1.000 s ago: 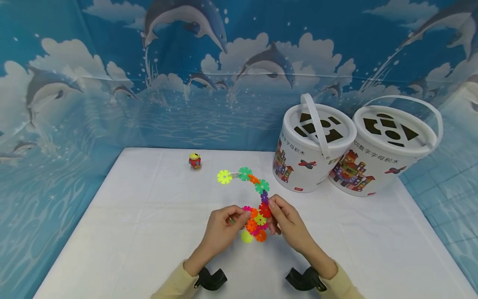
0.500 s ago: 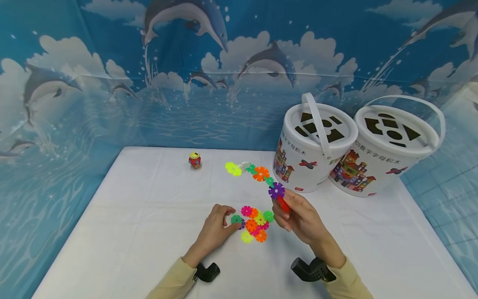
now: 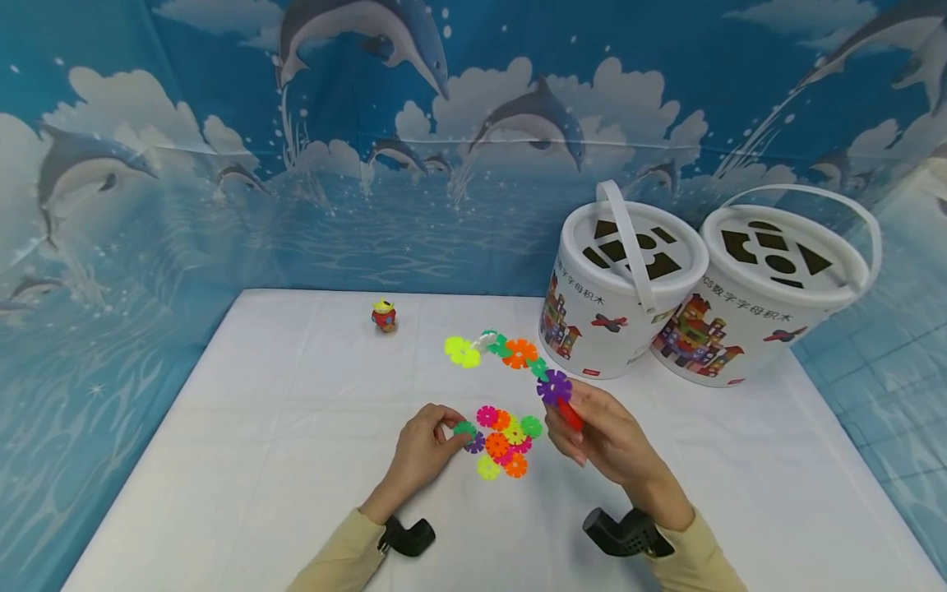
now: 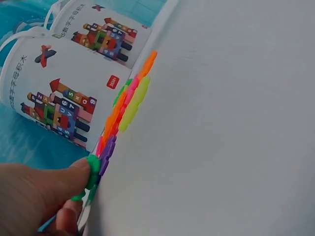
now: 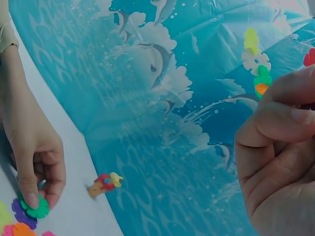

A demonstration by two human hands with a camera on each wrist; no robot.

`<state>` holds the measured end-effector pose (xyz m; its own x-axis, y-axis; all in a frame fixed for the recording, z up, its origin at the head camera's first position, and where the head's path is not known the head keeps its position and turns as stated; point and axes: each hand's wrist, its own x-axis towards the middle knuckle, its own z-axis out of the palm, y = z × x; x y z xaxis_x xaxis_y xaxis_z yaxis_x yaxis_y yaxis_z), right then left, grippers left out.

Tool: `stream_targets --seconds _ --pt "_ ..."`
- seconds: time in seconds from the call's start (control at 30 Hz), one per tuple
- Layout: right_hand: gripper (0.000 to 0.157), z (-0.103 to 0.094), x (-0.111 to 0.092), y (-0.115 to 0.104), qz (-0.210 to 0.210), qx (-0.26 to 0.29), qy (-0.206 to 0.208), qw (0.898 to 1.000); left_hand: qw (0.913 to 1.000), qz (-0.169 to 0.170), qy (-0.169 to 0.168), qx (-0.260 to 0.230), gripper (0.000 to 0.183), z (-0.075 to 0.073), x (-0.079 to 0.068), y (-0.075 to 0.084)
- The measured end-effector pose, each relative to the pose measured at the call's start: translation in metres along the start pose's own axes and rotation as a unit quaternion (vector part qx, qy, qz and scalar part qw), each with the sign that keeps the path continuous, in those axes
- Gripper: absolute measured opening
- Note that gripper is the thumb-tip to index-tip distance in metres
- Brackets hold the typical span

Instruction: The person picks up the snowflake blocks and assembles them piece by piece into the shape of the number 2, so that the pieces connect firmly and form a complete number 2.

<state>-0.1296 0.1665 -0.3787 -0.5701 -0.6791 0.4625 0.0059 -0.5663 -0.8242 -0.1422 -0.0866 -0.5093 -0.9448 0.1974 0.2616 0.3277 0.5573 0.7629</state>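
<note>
In the head view my left hand [image 3: 418, 450] pinches a dark green snowflake disc [image 3: 464, 429] at the left edge of a low pile of flower-shaped discs [image 3: 497, 445]. A purple disc [image 3: 475, 442] lies against the green one. The left wrist view shows the thumb on that green disc [image 4: 92, 172]. My right hand [image 3: 610, 432] holds a curved chain of linked discs by its red end disc [image 3: 570, 413], raised over the table. From the red one the chain runs through purple [image 3: 555, 387], green, orange [image 3: 520, 353], green and clear discs to yellow [image 3: 462, 352].
Two white lidded buckets [image 3: 625, 279] with handles stand at the back right, behind the chain. A small red and yellow toy figure [image 3: 384, 316] is near the table's back edge. A dolphin-print cloth [image 3: 333, 222] hangs behind the white table [image 3: 259, 427].
My right hand has moved right, away from the pile, with the chain, which has turned. My left hand has shifted left and now pinches the green disc at the pile's edge.
</note>
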Motion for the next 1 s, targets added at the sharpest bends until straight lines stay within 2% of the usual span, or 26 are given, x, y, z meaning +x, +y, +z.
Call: stream_targets --seconds 0.1,0.17,0.33,0.57,0.7,0.87,1.0 --pt "0.033 0.003 -0.003 -0.005 0.021 -0.06 0.026 0.998 0.9998 0.002 0.012 -0.015 0.017 0.0 0.001 -0.002" --pt "0.031 0.004 -0.004 -0.008 0.041 -0.102 0.051 0.993 0.9996 -0.005 0.012 -0.026 0.016 0.0 0.001 -0.003" --pt "0.025 0.009 -0.006 -0.015 0.066 -0.191 0.091 0.975 0.9967 -0.037 0.006 -0.072 0.014 0.0 0.002 -0.001" --pt "0.02 0.015 -0.007 -0.017 0.051 -0.305 0.11 0.945 0.9926 -0.053 0.013 -0.108 0.015 0.002 0.004 -0.002" --pt "0.02 0.017 -0.007 -0.016 0.039 -0.337 0.129 0.932 0.9883 -0.062 0.022 -0.138 0.014 0.003 0.004 -0.002" --pt "0.018 0.016 -0.007 -0.014 0.025 -0.356 0.147 0.923 0.9786 -0.073 0.03 -0.19 0.013 0.004 0.005 -0.001" --pt "0.017 0.014 -0.005 -0.011 0.026 -0.374 0.159 0.913 0.966 -0.072 0.025 -0.247 0.013 -0.006 0.004 0.022"
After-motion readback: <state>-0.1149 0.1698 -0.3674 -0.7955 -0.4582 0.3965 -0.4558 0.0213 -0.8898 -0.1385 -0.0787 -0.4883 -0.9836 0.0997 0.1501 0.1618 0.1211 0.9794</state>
